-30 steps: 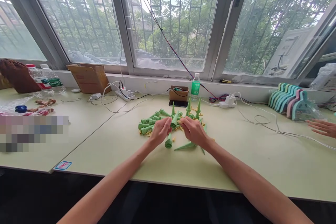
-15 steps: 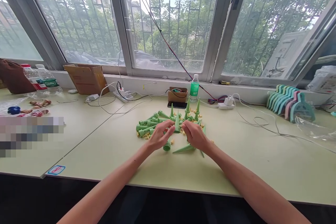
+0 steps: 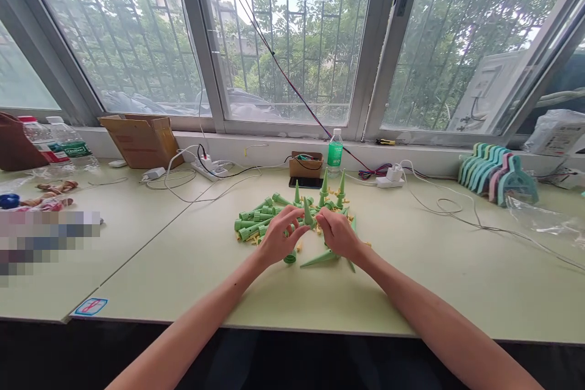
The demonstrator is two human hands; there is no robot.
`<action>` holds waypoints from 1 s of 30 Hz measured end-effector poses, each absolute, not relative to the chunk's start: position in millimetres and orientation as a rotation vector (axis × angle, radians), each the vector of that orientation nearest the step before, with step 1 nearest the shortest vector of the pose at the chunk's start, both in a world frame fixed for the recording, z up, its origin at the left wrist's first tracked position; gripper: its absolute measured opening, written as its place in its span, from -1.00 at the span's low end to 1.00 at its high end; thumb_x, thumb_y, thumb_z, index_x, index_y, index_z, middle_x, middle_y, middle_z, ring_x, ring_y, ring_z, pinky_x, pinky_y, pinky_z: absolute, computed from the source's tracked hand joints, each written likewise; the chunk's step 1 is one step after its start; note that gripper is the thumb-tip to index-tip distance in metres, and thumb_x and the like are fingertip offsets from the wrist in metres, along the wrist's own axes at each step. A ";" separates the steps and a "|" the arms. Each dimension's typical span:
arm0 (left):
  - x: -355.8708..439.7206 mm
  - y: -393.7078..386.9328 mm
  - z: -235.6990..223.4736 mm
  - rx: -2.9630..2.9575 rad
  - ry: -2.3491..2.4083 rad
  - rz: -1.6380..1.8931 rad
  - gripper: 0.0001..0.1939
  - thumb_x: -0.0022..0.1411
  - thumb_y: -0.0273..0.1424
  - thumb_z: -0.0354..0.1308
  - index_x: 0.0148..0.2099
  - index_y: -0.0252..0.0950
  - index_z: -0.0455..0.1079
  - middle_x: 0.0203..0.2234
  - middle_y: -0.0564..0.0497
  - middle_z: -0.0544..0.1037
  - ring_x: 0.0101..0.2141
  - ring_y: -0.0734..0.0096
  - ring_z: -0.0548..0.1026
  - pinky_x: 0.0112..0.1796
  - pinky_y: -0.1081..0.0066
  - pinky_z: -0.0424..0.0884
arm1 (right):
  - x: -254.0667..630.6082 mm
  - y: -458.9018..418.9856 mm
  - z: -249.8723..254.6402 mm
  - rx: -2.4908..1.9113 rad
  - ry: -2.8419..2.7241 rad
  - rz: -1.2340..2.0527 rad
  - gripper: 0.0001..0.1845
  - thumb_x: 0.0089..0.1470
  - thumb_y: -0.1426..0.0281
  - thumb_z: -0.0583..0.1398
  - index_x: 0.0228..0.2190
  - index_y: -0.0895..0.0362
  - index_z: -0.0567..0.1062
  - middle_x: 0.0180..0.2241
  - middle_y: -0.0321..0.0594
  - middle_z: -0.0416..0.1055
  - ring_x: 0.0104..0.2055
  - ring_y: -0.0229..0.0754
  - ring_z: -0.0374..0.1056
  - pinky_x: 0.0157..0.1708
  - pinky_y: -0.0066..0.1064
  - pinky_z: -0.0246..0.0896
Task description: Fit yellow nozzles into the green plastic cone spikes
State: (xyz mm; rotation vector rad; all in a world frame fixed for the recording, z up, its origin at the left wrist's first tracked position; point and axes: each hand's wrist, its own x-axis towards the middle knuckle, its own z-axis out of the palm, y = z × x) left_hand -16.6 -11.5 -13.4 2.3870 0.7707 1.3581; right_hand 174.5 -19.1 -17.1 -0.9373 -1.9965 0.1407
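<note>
My left hand [image 3: 280, 236] pinches a green plastic plant-watering spike [image 3: 308, 213], its point up and leaning slightly left. Right beside it, my right hand [image 3: 339, 233] is closed, its fingertips at the spike's right side; what they hold, if anything, is hidden. Under and around both hands lie green threaded tubes [image 3: 249, 231] and small yellow valve pieces. Several spikes [image 3: 324, 190] with yellow pieces fitted stand behind my right hand. A loose spike [image 3: 316, 259] lies in front, near a green cap [image 3: 289, 258].
Behind the pile are a small open box [image 3: 305, 166], a phone [image 3: 297, 183] and a water bottle [image 3: 335, 150]. Cables run to power strips [image 3: 390, 178] on both sides. Teal and pink dustpan-like pieces [image 3: 518, 183] stand at right. A cardboard box [image 3: 145, 143] stands back left.
The spike between my hands has tilted from upright to leaning left, and my left fingers have closed on it. My right hand stays beside it. The view has shifted slightly.
</note>
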 end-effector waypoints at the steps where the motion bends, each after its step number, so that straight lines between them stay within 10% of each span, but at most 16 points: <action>1: -16.7 -10.8 -14.0 2.391 0.769 1.359 -0.79 0.26 -0.32 0.12 -0.07 -0.24 0.35 -0.26 -0.03 0.39 -0.43 0.56 0.41 -0.50 0.56 0.40 | 174.2 -18.7 -17.5 -0.940 -1.993 0.144 -0.64 0.32 0.26 -0.14 -0.53 0.07 0.01 -0.63 -0.41 0.02 -0.62 -0.32 -0.11 -0.56 -0.46 -0.15; 30: -13.1 -6.1 -16.3 2.385 0.870 1.430 -0.79 0.28 -0.29 0.09 -0.05 -0.21 0.30 -0.26 0.01 0.35 -0.53 0.64 0.33 -0.56 0.58 0.34 | 171.5 -16.2 -20.5 -0.917 -1.942 0.174 -0.63 0.31 0.25 -0.09 -0.52 0.10 0.18 -0.61 -0.35 0.19 -0.60 -0.32 0.03 -0.54 -0.47 -0.06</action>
